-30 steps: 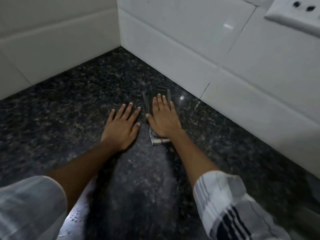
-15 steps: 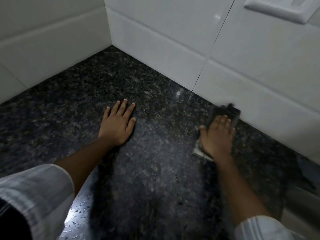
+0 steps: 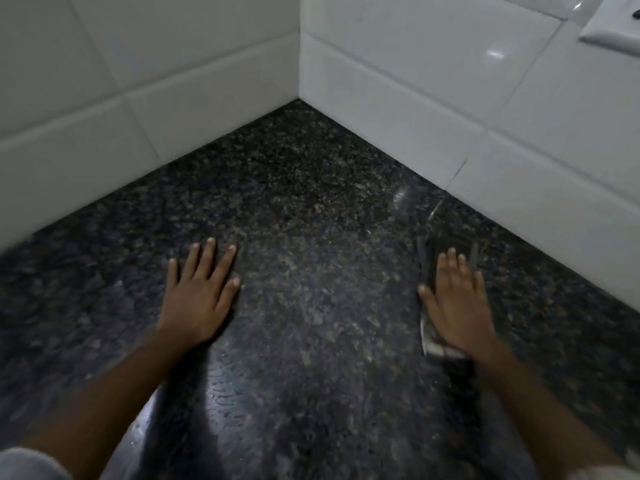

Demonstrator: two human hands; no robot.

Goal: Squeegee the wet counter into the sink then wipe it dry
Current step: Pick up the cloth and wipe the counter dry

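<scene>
A dark speckled granite counter (image 3: 311, 220) fills the view, running into a tiled corner. My left hand (image 3: 199, 292) lies flat on it, palm down, fingers spread, holding nothing. My right hand (image 3: 453, 303) presses flat on a dark folded cloth (image 3: 431, 341) on the counter at the right, a short way from the right wall. The cloth shows beyond my fingertips and beside my wrist and is blurred by motion. Water droplets glisten on the counter (image 3: 221, 393) near my left forearm. No sink or squeegee is in view.
White wall tiles (image 3: 398, 91) close the counter at the back left and back right, meeting in a corner (image 3: 299, 98). A white socket plate (image 3: 613, 32) sits on the right wall at the top edge.
My right hand slid the cloth right along the wall from beside my left hand, then drew back a little. My left hand stayed flat in place. The view shifted toward the corner.
</scene>
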